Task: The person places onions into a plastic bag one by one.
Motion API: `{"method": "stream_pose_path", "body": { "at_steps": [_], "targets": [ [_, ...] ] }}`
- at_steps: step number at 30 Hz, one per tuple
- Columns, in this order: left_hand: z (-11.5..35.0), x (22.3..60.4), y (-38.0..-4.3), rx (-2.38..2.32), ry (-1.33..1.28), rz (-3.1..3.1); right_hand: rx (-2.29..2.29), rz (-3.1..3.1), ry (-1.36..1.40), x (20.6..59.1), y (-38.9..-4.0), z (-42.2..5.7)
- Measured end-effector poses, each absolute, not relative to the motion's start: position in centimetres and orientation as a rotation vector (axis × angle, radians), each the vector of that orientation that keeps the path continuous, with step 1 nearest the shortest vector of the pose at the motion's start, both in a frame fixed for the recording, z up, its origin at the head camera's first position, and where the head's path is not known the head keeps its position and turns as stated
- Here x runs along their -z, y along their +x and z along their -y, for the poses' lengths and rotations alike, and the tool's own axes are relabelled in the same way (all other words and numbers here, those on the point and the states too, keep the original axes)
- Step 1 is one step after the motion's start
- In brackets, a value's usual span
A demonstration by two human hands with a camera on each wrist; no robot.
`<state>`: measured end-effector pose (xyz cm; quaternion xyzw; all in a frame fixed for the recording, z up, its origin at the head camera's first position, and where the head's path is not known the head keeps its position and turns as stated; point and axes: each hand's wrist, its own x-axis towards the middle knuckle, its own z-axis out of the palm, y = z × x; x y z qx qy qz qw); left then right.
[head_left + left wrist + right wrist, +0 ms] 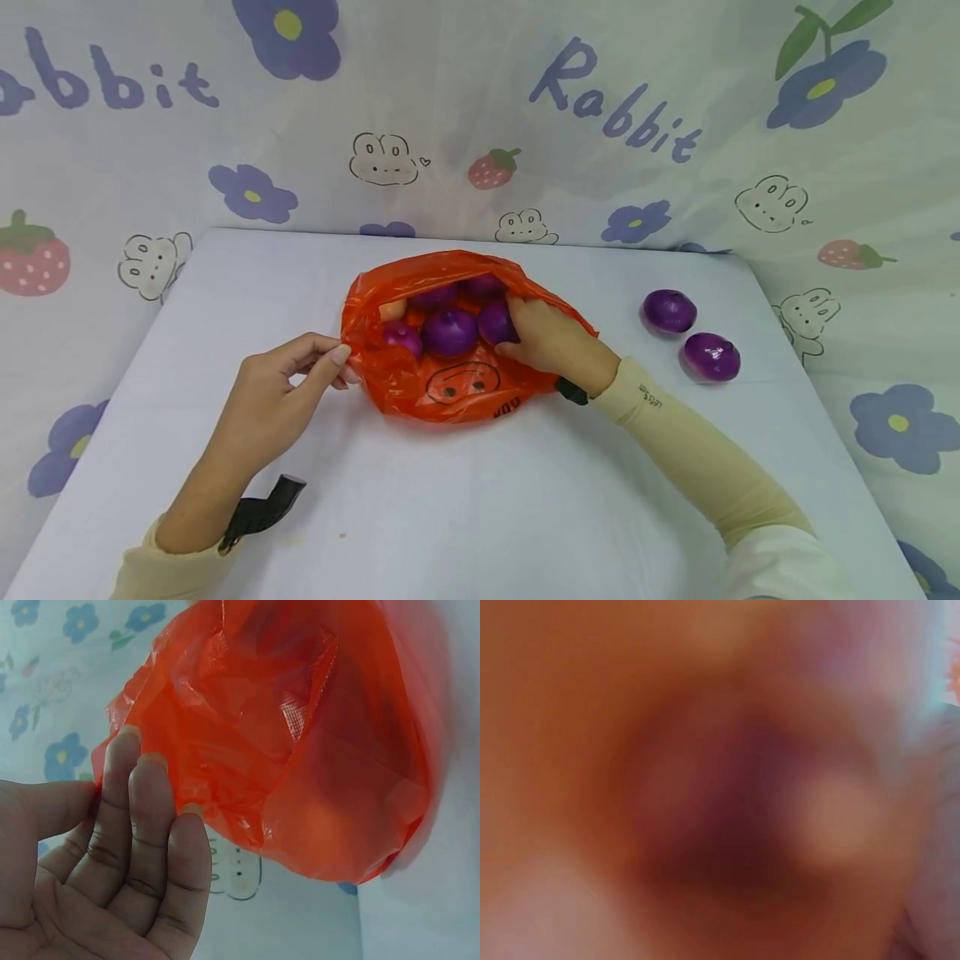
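Observation:
An orange-red plastic bag (pixel 420 400) with a drawn face lies on the table, its mouth spread toward me. Inside are several purple onions (pixel 450 332), a pinkish-purple round one (pixel 402 337) and, partly covered, a light orange round thing (pixel 392 310). My left hand (pixel 281 400) pinches the bag's left rim between thumb and forefinger, the other fingers extended in the left wrist view. Reaching into the bag from the right, my right hand (pixel 551 337) grips a purple onion (pixel 495 322); its fingers are mostly hidden. The right wrist view is blurred by the bag close to the lens.
Two more purple onions, a rear one (pixel 670 312) and a front one (pixel 711 357), lie on the white table (pixel 480 508) to the right of the bag. A patterned cloth (pixel 465 108) hangs behind the table's far edge.

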<state>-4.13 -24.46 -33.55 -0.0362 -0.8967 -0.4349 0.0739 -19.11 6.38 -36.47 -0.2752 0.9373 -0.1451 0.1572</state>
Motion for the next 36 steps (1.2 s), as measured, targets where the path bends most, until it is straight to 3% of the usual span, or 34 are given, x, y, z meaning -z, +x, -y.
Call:
{"method": "stream_pose_path", "body": {
  "at_steps": [19,36],
  "targets": [
    [24.4,33.5,-4.1,1.327,-0.12,2.678,0.451,-2.667,-0.777,36.9,-19.3,-6.5],
    [24.6,33.7,-4.0,1.289,-0.102,2.695,0.317,-2.794,-0.852,35.2,-17.1,-7.0]
  ]
}}
